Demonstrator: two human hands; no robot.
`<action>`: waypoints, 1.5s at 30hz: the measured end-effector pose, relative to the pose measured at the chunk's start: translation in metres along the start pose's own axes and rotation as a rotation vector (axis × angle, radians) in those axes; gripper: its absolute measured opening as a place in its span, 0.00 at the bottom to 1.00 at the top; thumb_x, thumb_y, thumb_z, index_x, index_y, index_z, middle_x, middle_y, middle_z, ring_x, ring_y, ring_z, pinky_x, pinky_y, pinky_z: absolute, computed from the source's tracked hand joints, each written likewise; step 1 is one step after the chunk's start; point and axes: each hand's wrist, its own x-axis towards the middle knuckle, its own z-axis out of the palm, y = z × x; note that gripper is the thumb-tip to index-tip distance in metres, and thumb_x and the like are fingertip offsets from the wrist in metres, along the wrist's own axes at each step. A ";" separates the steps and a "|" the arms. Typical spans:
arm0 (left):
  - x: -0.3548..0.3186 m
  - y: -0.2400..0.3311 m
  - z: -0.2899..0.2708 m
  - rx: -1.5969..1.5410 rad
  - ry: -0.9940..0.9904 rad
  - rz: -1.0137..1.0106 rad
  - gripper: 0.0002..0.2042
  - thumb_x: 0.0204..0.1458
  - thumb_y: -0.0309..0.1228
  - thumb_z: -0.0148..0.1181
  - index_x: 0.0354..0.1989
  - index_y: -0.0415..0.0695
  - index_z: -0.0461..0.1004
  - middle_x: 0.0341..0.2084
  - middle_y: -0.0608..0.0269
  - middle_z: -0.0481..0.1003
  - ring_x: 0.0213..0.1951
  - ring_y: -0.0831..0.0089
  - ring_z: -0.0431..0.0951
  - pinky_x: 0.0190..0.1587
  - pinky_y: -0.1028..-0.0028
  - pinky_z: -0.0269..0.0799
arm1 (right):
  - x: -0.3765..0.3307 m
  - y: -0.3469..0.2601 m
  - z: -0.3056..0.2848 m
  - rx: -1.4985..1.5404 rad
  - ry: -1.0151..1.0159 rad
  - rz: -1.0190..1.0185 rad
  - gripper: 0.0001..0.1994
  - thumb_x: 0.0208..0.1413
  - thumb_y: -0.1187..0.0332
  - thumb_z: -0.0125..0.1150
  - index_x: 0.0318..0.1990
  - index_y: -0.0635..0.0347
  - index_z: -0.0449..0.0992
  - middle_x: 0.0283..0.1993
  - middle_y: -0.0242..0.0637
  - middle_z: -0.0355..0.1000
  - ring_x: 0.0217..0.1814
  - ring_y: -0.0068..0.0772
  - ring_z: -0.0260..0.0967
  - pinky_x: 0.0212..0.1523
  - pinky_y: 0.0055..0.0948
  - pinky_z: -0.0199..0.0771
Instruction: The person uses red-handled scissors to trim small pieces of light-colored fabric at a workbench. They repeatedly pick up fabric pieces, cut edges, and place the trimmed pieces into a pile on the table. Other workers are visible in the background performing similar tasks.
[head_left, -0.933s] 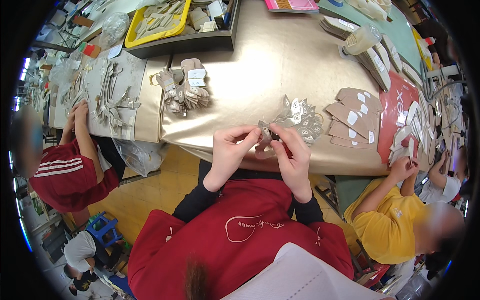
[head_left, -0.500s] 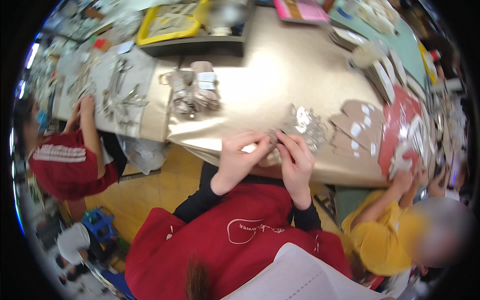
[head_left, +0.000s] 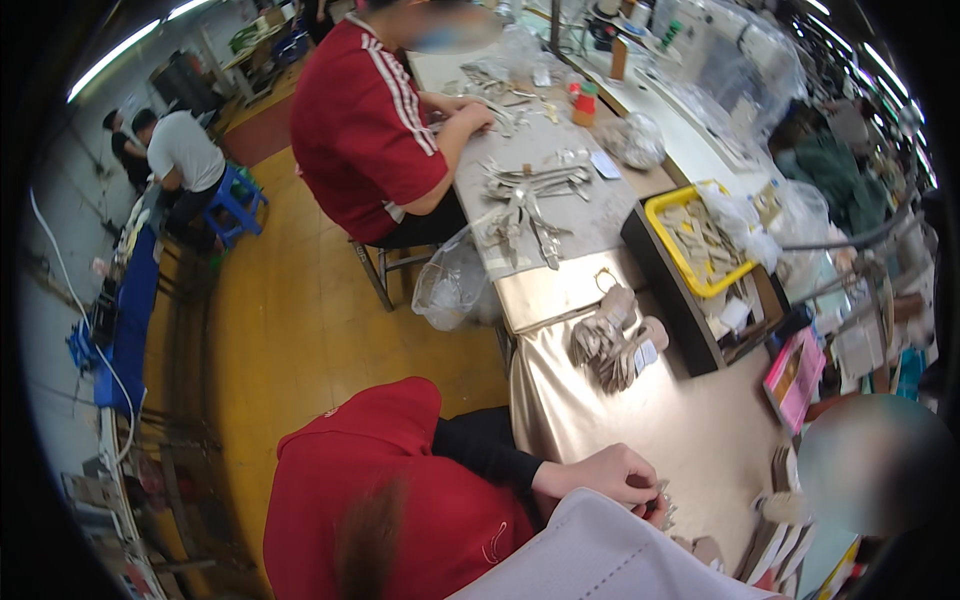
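Observation:
My left hand (head_left: 612,474) is over the near edge of the gold-covered table, its fingers closed in a pinch. What they hold is too small and hidden to make out. Only a few fingertips of my right hand (head_left: 656,512) show beside it; a pale sheet with a stitched line (head_left: 590,555) covers the rest. Just past the fingers, part of a shiny silver heap (head_left: 669,505) shows. Farther up the table lie bundles of beige-grey strap-like pieces (head_left: 610,340), one with a white label.
A dark box (head_left: 690,330) with a yellow tray (head_left: 655,205) stands beyond the bundles. A co-worker in red (head_left: 365,130) sits at the adjoining table among silvery strips (head_left: 535,185). A plastic bag (head_left: 447,285) hangs at its edge. Stacked pale pieces (head_left: 775,540) lie at right.
The view has swung to the left, so my hands now appear lower and farther right. My right hand, fully seen before, is now mostly hidden. My left hand remains pinched.

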 end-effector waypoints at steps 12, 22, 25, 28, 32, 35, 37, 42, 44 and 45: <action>-0.006 -0.009 -0.042 -0.251 0.118 -0.159 0.09 0.56 0.29 0.62 0.31 0.35 0.80 0.22 0.67 0.78 0.25 0.87 0.71 0.31 0.81 0.69 | 0.001 -0.009 0.039 -0.058 0.003 -0.022 0.16 0.71 0.67 0.43 0.57 0.69 0.67 0.54 0.47 0.68 0.53 0.41 0.69 0.53 0.36 0.70; -0.013 -0.012 -0.107 -0.040 0.184 0.063 0.10 0.57 0.31 0.60 0.37 0.36 0.81 0.26 0.59 0.80 0.27 0.74 0.79 0.33 0.75 0.73 | 0.040 -0.094 0.086 0.010 -0.223 -0.126 0.13 0.61 0.76 0.56 0.53 0.66 0.73 0.41 0.34 0.64 0.39 0.28 0.64 0.38 0.28 0.66; -0.013 -0.016 -0.123 0.009 0.225 0.247 0.10 0.56 0.30 0.59 0.39 0.37 0.81 0.28 0.54 0.81 0.30 0.63 0.81 0.35 0.70 0.75 | 0.046 -0.111 0.106 -0.082 -0.209 -0.281 0.07 0.56 0.81 0.61 0.42 0.66 0.78 0.38 0.34 0.67 0.34 0.26 0.65 0.31 0.25 0.65; -0.015 -0.023 -0.134 0.005 0.257 0.366 0.10 0.56 0.30 0.59 0.40 0.37 0.81 0.29 0.53 0.81 0.32 0.58 0.81 0.37 0.67 0.76 | 0.045 -0.113 0.118 -0.118 -0.228 -0.266 0.06 0.55 0.83 0.61 0.40 0.66 0.78 0.37 0.35 0.67 0.32 0.26 0.66 0.29 0.24 0.65; -0.016 -0.027 -0.141 0.101 0.328 0.374 0.11 0.56 0.31 0.59 0.41 0.37 0.81 0.30 0.52 0.81 0.33 0.57 0.80 0.38 0.66 0.75 | 0.045 -0.108 0.129 -0.114 -0.224 -0.267 0.04 0.55 0.83 0.62 0.36 0.67 0.77 0.36 0.35 0.67 0.31 0.25 0.66 0.26 0.23 0.64; -0.018 -0.027 -0.146 0.110 0.331 0.338 0.11 0.55 0.30 0.59 0.41 0.36 0.80 0.31 0.52 0.81 0.34 0.56 0.80 0.38 0.66 0.75 | 0.046 -0.108 0.131 -0.149 -0.234 -0.337 0.03 0.54 0.83 0.63 0.34 0.67 0.76 0.36 0.35 0.67 0.30 0.24 0.65 0.26 0.22 0.63; -0.019 -0.026 -0.149 0.125 0.315 0.303 0.10 0.55 0.30 0.59 0.40 0.36 0.80 0.32 0.53 0.81 0.34 0.56 0.80 0.38 0.66 0.75 | 0.047 -0.108 0.133 -0.174 -0.257 -0.325 0.03 0.54 0.82 0.63 0.34 0.66 0.76 0.35 0.35 0.67 0.30 0.23 0.64 0.25 0.22 0.63; -0.021 -0.023 -0.155 0.188 0.329 0.289 0.09 0.54 0.28 0.60 0.39 0.37 0.81 0.32 0.54 0.80 0.34 0.57 0.79 0.39 0.66 0.75 | 0.051 -0.105 0.136 -0.170 -0.284 -0.333 0.03 0.55 0.82 0.63 0.33 0.67 0.75 0.34 0.35 0.66 0.28 0.24 0.62 0.24 0.23 0.61; -0.019 -0.022 -0.155 0.246 0.344 0.297 0.09 0.54 0.28 0.60 0.38 0.36 0.81 0.31 0.54 0.80 0.34 0.58 0.79 0.38 0.66 0.75 | 0.052 -0.102 0.136 -0.160 -0.290 -0.339 0.03 0.55 0.82 0.63 0.33 0.67 0.74 0.34 0.35 0.66 0.28 0.24 0.62 0.24 0.23 0.60; -0.018 -0.022 -0.154 0.272 0.352 0.306 0.09 0.53 0.28 0.60 0.38 0.36 0.81 0.31 0.54 0.80 0.34 0.58 0.79 0.38 0.66 0.75 | 0.053 -0.101 0.135 -0.154 -0.289 -0.342 0.03 0.55 0.82 0.63 0.33 0.67 0.74 0.34 0.35 0.66 0.28 0.24 0.61 0.24 0.23 0.60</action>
